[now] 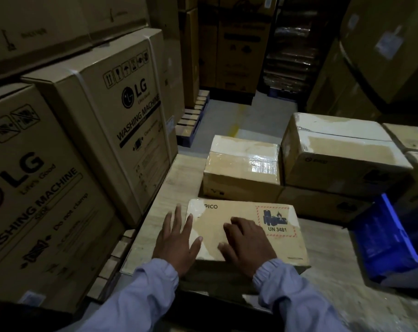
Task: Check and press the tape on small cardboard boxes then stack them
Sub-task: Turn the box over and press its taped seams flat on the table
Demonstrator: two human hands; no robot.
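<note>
The PICO box [239, 209] runs left to right; my left hand [177, 238], fingers spread flat, overlaps its taped left edge, my right hand [247, 243], fingers loosely bent, presses mid-top.

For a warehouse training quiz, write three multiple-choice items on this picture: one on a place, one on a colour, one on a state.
1. The blue plastic crate stands on which side of the flat brown cardboard box marked PICO? A left B right C on top
2. The border of the box's UN 3481 label is: A green B red C yellow
3. The left hand has its fingers: A curled round a tape roll B out of view C straight and spread

Answers: 1 B, the crate sits to the box's right; 2 B, a red hatched frame; 3 C, they lie splayed at the box's left edge.
</note>
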